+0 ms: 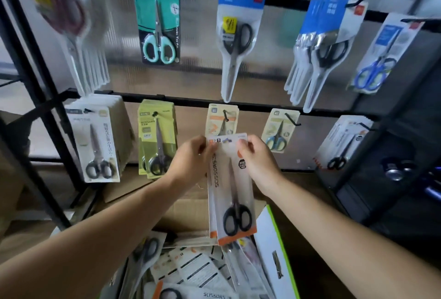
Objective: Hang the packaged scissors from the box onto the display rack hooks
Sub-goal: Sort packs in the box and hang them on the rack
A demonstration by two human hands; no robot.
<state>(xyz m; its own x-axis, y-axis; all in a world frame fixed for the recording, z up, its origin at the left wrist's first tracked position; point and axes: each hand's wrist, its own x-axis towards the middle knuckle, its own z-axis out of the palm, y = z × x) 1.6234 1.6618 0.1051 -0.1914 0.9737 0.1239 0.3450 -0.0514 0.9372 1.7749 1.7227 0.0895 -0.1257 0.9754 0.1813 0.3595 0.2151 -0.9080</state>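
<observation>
Left hand point(191, 158) and right hand point(259, 160) pinch the scissors pack point(230, 179) by its top corners, below the hook point(225, 116); rack point(186, 102) partly stocked; more packs point(191, 272) lie in the box point(183, 212).

"SCISSORS" is running vertically down the orange-edged pack point(230, 179); the same word is showing along a white pack point(214, 296) lying lowest in view; the yellow-green pack point(157, 138) hanging to the left is carrying "SCISSORS" and "GRIP"; other print is coming out too blurred to read.

Shiny metal objects point(395, 172) sit on a dark shelf point(372, 203) at right.
</observation>
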